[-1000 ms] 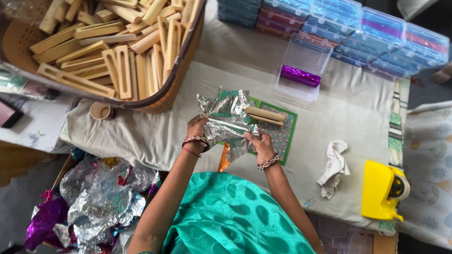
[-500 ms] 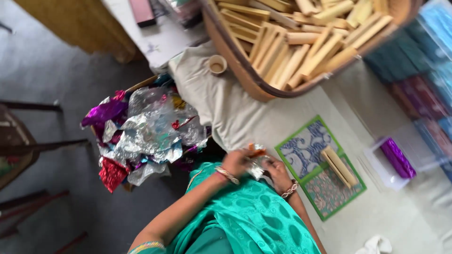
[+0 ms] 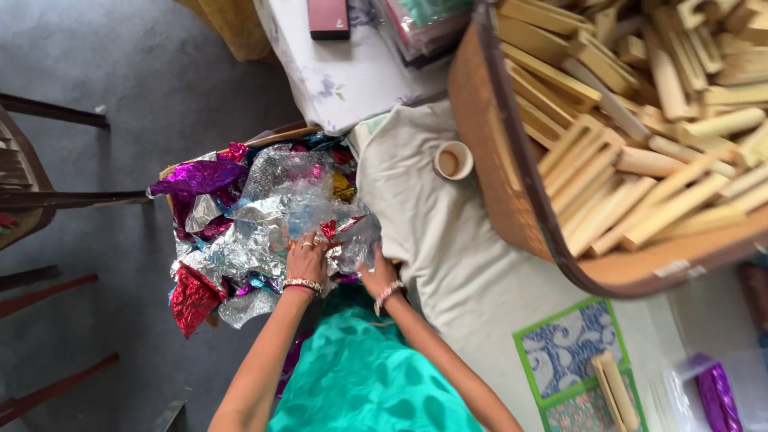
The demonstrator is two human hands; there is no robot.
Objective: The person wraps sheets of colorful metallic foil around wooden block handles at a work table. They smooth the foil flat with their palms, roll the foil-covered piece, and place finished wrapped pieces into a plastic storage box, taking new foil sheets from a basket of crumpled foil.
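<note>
Right hand (image 3: 376,276) fingers buried in the foil heap (image 3: 264,232), box under the foil heap mostly hidden, basket (image 3: 512,192) right of it cut off by the frame edge

We see both hands in the foil scrap pile (image 3: 248,232): left hand (image 3: 306,260) on the silver sheets by a red scrap, right hand (image 3: 376,276) at the pile's edge. Paper cup (image 3: 453,160) sits on the cream cloth (image 3: 448,248), just beside the basket (image 3: 512,216) of wooden sticks (image 3: 640,160).
</note>
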